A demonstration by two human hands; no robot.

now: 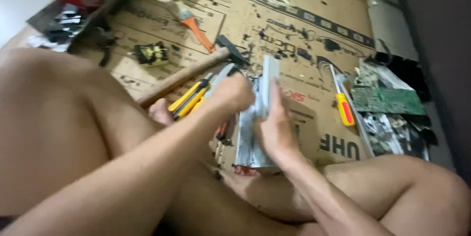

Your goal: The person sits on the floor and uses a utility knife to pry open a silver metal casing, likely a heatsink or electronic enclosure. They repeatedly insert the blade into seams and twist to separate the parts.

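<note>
Grey metal strip (255,118) stood upright on cardboard (304,25), right hand (274,130) wrapped round it to steady, left hand (233,91) fist-tight on yellow-handled pliers (191,99) biting its edge.

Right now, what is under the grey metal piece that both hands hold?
Flattened cardboard lies below the grey metal piece, with small dark debris. The right hand and left hand cover its middle; beneath there is hidden.

Single head-worn view, looking steeply down, close over lap, cardboard-covered floor (314,25) beyond
</note>
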